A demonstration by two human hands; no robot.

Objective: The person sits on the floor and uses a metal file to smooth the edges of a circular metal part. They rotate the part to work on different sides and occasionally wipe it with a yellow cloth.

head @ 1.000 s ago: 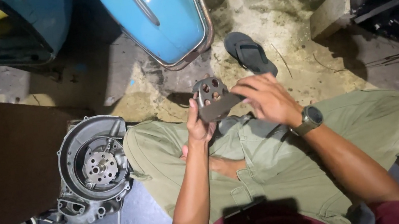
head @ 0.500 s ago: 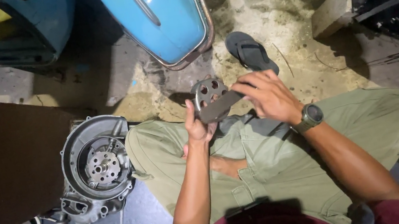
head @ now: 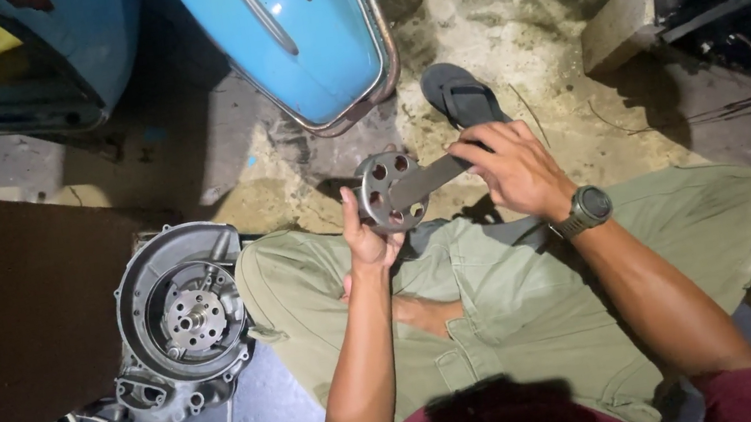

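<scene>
I sit cross-legged on the floor in olive trousers. My left hand (head: 366, 238) grips the lower edge of a round grey metal disc (head: 380, 196) with several holes, held upright above my knees. My right hand (head: 510, 169), a dark watch on its wrist, grips a flat dark metal bar (head: 426, 181) that lies across the face of the disc. Both hands are shut on their parts and the bar touches the disc.
A grey engine casing (head: 182, 321) with a round hub lies on the tiles by my left knee. A blue scooter body panel (head: 299, 34) stands ahead, a dark sandal (head: 459, 94) and a concrete block (head: 620, 23) beyond. A brown board (head: 3, 306) lies left.
The disc and bar have turned a little in my hands; the bar now lies more across the disc face. My hands stay in nearly the same place.
</scene>
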